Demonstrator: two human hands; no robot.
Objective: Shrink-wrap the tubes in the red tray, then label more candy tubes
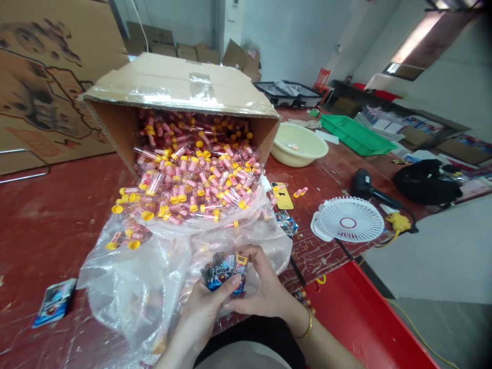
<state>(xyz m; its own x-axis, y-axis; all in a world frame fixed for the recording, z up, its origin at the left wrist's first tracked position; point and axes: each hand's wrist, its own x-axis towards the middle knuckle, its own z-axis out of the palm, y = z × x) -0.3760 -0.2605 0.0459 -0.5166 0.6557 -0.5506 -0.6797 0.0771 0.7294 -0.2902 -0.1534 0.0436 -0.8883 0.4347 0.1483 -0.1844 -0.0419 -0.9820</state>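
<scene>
Near the table's front edge, my left hand [207, 305] is closed around several small blue-and-black foil packets [221, 269], its thumb across their front. My right hand [265, 287] pinches a small yellow-topped tube [241, 262] against the packets' right side; fingers partly hide it. Beneath both hands spreads a clear plastic bag [154, 277]. It comes out of a cardboard box [169, 84] lying on its side, full of pink tubes with yellow caps [200, 174] that spill onto the plastic. A similar stack of foil packets [56, 302] lies on the left, and more packets [286, 224] lie right of the bag.
On the red table [57, 215], a yellow phone [282, 196], a cream basin [298, 143] and a white fan [348, 219] stand to the right. Farther back are a green tray [357, 134] and a hair dryer [369, 187]. A red container [369, 318] sits below the table edge.
</scene>
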